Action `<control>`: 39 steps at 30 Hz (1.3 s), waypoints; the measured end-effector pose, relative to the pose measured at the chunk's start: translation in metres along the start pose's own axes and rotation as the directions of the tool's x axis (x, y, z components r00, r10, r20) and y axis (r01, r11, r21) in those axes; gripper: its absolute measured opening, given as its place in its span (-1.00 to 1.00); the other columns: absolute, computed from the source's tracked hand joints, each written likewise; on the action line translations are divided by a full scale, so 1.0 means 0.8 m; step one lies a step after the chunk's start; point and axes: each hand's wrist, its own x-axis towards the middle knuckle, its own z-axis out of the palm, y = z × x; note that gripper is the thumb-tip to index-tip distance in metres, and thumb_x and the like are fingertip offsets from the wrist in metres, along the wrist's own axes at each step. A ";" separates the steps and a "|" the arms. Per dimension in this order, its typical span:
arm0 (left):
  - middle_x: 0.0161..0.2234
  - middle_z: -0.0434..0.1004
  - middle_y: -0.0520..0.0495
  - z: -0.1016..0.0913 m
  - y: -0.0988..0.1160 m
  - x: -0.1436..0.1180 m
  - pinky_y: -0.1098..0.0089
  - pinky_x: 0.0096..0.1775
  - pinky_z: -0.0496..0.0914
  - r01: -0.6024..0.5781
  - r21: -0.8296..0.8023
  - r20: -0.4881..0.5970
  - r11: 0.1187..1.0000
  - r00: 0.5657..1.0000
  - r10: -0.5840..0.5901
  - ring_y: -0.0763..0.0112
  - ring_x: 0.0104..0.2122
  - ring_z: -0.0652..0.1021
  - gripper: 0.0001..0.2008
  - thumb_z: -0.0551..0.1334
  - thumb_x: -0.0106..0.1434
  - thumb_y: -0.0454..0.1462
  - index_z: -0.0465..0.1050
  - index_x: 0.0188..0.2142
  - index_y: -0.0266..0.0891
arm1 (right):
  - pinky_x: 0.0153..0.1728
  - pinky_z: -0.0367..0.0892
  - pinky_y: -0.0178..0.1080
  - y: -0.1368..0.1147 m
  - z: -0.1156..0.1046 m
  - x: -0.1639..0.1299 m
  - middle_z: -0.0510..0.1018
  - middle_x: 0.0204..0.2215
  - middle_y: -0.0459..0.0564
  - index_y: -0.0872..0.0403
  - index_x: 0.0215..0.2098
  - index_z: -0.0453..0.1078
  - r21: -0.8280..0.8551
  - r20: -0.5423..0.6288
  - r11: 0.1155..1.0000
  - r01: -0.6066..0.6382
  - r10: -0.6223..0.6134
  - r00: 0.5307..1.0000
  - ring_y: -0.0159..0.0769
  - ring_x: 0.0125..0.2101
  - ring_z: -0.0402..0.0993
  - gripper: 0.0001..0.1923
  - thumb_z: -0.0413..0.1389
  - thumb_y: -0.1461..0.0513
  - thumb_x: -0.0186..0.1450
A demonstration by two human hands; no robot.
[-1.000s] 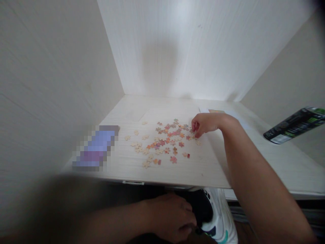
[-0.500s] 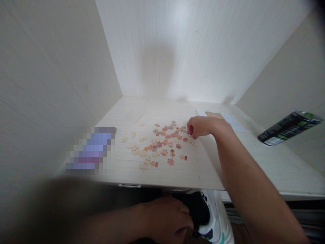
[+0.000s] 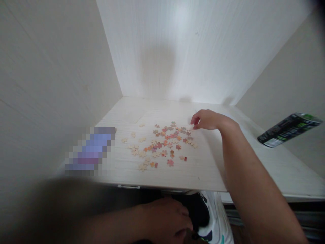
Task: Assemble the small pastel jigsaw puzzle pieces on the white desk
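Note:
Loose jigsaw puzzle pieces (image 3: 174, 135) lie spread over the middle of the pale tabletop (image 3: 132, 110), some showing red, orange and pink print and others bare wood colour. At the right back edge of this spread is my right hand (image 3: 206, 119), its thumb and fingers curved but apart, with a gap between them. The thumb is close to a pale piece; whether it touches cannot be made out. My left hand (image 3: 169, 218) rests low in shadow below the table edge, over my lap, fingers curled in. What it holds, if anything, is hidden.
A black can with green marks (image 3: 289, 130) stands at the right. At the left lies a blurred-out flat bluish rectangle (image 3: 93, 149). White panels (image 3: 162, 51) enclose the table at the back and both sides. A small handle (image 3: 129, 186) shows under the front edge.
My right hand has lifted slightly back and to the right from the puzzle pieces, and its fingers have opened from a closed pinch. My left hand stays where it was.

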 end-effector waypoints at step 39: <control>-0.35 0.55 0.00 -0.002 0.001 -0.001 0.32 -0.39 0.35 -0.002 0.019 0.008 1.000 1.000 0.002 0.30 -0.30 0.57 -0.82 0.18 0.22 -0.24 0.51 -0.21 -0.16 | -0.40 0.31 -0.29 0.010 0.025 0.020 0.64 -0.32 0.03 0.11 -0.28 0.55 0.287 0.019 0.938 0.193 -0.207 0.978 -0.27 -0.36 0.50 -0.76 0.26 0.16 0.10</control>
